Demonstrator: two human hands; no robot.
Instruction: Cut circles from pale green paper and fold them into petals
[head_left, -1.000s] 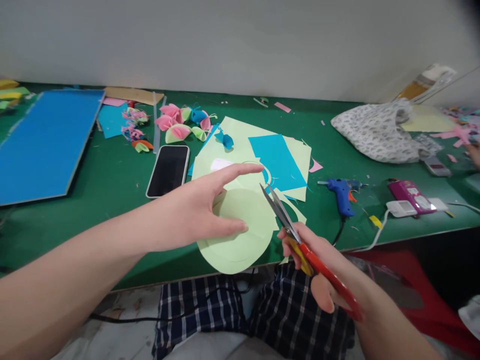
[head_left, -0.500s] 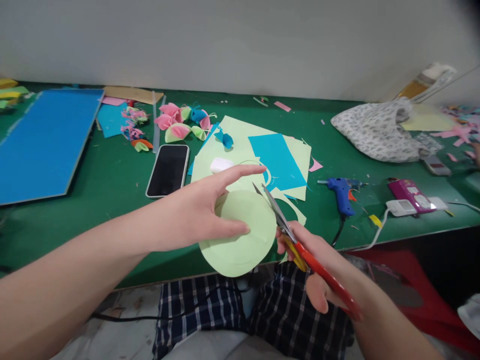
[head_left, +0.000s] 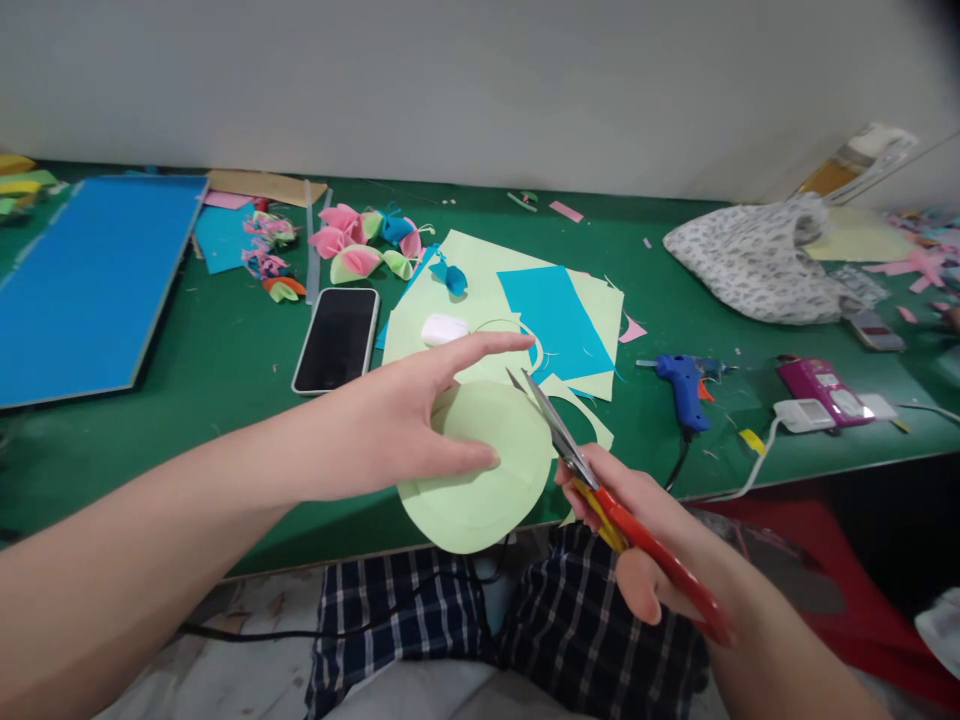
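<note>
A round light-green paper piece [head_left: 510,490] is held by my left hand [head_left: 420,420], thumb on top and the other fingers partly hidden behind it; the index finger stretches out over the sheets. My right hand [head_left: 622,510] grips red-and-yellow scissors [head_left: 649,540], whose blades stand a little apart at the paper's upper right edge. Behind the disc lie light-green sheets [head_left: 480,265] with a blue paper piece [head_left: 559,315], thin curved offcuts and a white object [head_left: 444,329].
A phone [head_left: 336,340], folded paper petals [head_left: 349,240] and a blue board [head_left: 97,280] lie left. To the right are a blue glue gun [head_left: 682,385], a purple device [head_left: 825,390] and a patterned cloth bag [head_left: 757,260]. A black cable hangs below the table edge.
My right hand and the scissors have shifted slightly right, and the blades are a little off the disc's edge. My left hand and the disc are nearly unchanged.
</note>
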